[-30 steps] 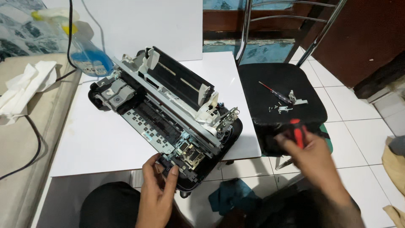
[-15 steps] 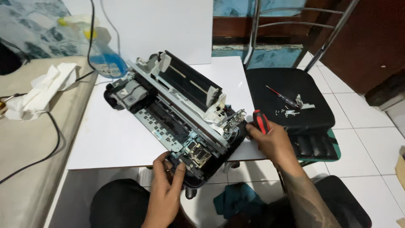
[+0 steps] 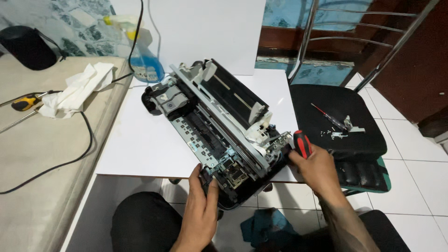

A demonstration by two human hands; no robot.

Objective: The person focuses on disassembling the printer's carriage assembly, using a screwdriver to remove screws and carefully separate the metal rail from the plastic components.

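A printer with its cover off (image 3: 219,126) lies diagonally on a white table (image 3: 140,144), its inner frame and circuit parts showing. My left hand (image 3: 200,210) grips the printer's near corner at the table's front edge. My right hand (image 3: 315,165) holds a screwdriver with a red and black handle (image 3: 302,143) against the printer's right end. The screwdriver's tip is hidden among the parts.
A black chair seat (image 3: 336,121) on the right carries a thin red screwdriver (image 3: 326,115) and small loose parts. A blue spray bottle (image 3: 144,63) stands at the table's back. A white cloth (image 3: 77,88), a yellow-handled tool (image 3: 25,101) and a black cable (image 3: 70,158) lie on the left surface.
My right hand has brought the red-handled screwdriver from the chair side across to the printer's right end. The left hand has stayed on the near corner.
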